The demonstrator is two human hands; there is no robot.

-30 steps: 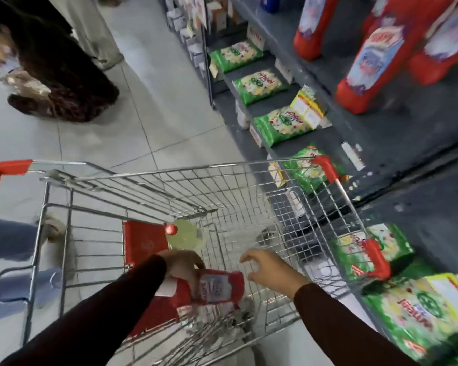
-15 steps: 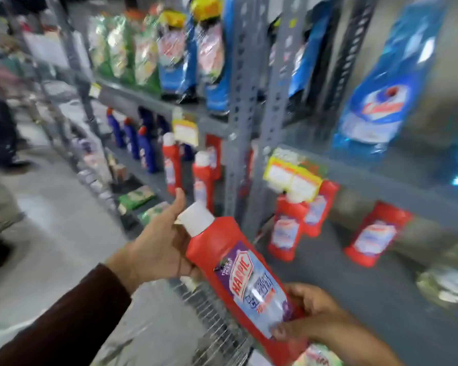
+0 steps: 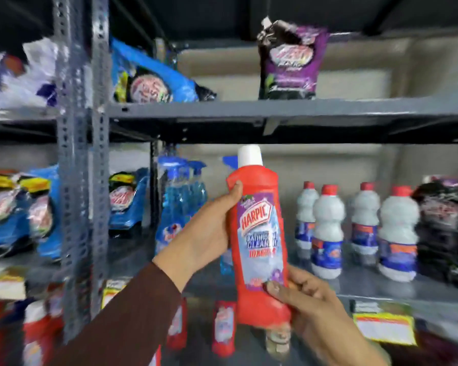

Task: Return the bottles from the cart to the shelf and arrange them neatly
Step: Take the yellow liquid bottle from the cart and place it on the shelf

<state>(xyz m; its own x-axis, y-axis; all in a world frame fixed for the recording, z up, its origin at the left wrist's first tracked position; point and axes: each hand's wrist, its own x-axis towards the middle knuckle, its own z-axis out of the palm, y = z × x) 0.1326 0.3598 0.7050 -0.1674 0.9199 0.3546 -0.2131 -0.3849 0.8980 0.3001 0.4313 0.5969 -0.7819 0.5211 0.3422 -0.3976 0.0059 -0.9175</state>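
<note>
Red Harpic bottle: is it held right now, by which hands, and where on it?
Yes. The left hand grips the red Harpic bottle on its upper body and left side; the right hand holds its lower part near the base.

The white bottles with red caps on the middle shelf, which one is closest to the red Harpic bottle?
The leftmost white bottle, standing just right of the Harpic bottle; the other three stand farther right.

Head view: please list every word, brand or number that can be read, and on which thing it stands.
"HARPIC": label of the red bottle held by the left hand and right hand.
Smaller lines under it: too blurred to read.
Pouches, white bottles, yellow price tag: blurred, unreadable.
</note>
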